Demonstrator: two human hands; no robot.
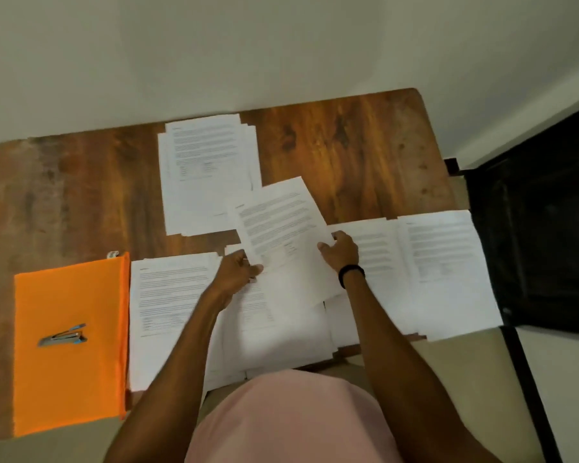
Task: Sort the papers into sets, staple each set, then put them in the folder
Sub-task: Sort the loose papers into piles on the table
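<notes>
Orange comes first at the left: a flat orange fabric folder [71, 362] lies on the worn brown wooden table [365, 145]. A small grey metal stapler with blue tips [62, 337] rests on the folder's middle.

Just right of the folder, almost touching it, I see a near-left stack of white printed sheets [171, 312]. Farther back, toward the wall, a far stack of white printed sheets [208, 172] lies loosely squared, its edges fanned out.

At the centre, the left hand [238, 272] has its grip pinched on the lower left edge of a tilted set of white printed sheets [278, 222]. In my view this set overlaps the far stack's near corner. It sits over a middle stack of white sheets [281, 335] at the table's near edge.

The right hand [340, 250] takes the same tilted set at its right edge, grip closed with the fingers curled onto the paper. A black wristband [351, 274] circles that wrist.

Right of the hand, two more piles lie side by side: a fourth stack of white printed sheets [375, 262] and a rightmost stack of white printed sheets [445, 269]. The rightmost one reaches the table's right end.

Beyond it stands a black chair [532, 228]. A pink garment [291, 419] fills the bottom centre, between the forearms.
</notes>
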